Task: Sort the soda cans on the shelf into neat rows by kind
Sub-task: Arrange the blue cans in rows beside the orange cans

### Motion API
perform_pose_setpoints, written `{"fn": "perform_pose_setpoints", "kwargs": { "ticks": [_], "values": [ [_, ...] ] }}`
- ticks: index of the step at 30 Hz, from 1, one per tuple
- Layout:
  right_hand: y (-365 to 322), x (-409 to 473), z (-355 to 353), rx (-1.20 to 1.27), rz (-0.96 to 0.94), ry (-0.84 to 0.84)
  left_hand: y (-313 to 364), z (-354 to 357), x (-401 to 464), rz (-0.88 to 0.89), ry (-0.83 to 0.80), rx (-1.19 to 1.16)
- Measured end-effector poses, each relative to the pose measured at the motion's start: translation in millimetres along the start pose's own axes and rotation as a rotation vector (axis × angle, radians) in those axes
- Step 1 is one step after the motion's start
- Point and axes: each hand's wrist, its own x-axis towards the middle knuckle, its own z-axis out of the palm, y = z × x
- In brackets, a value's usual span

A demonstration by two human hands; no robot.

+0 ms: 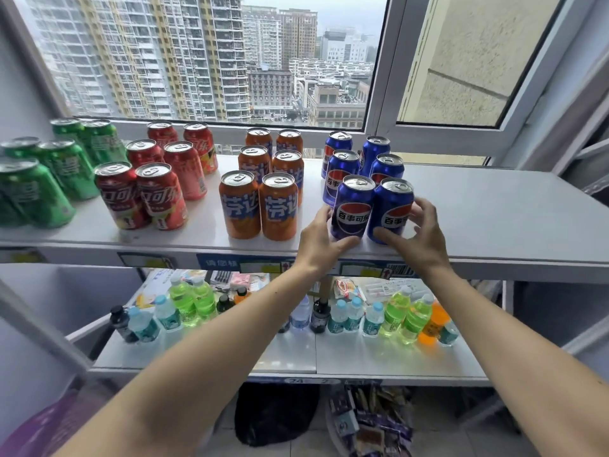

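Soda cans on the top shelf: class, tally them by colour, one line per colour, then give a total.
Green cans: 6
Red cans: 6
Orange cans: 6
Blue cans: 6
Total: 24

The left hand and right hand flank the front two blue cans.

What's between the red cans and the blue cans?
The orange cans, standing in two rows on the shelf between the red cans and blue cans, in the head view.
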Motion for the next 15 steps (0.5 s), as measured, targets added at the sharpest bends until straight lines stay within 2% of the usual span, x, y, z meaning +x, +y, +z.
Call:
{"fn": "perform_pose_setpoints", "kwargs": {
  "ticks": [5,11,13,15],
  "values": [
    [-43.5,-30.6,26.6,-0.093,-0.215,0.377,-11.6,-46.8,-41.7,0.042,0.027,0.032],
    [-80.9,-49.6,65.7,-0.215,-0.130,0.608,-32.0,-123.1,-56.6,0.108,0.175,0.083],
    [-89.2,-57.9,84.8,-0.264,-0.236,0.647,-41.5,-140.4,-50.2,0.117,0.249,0.126],
    [-98.4,-61.0,109.1,-0.220,-0.337,0.556,-49.7,-152.8,-36.3,0.089,0.333,0.183]
  ]
}}
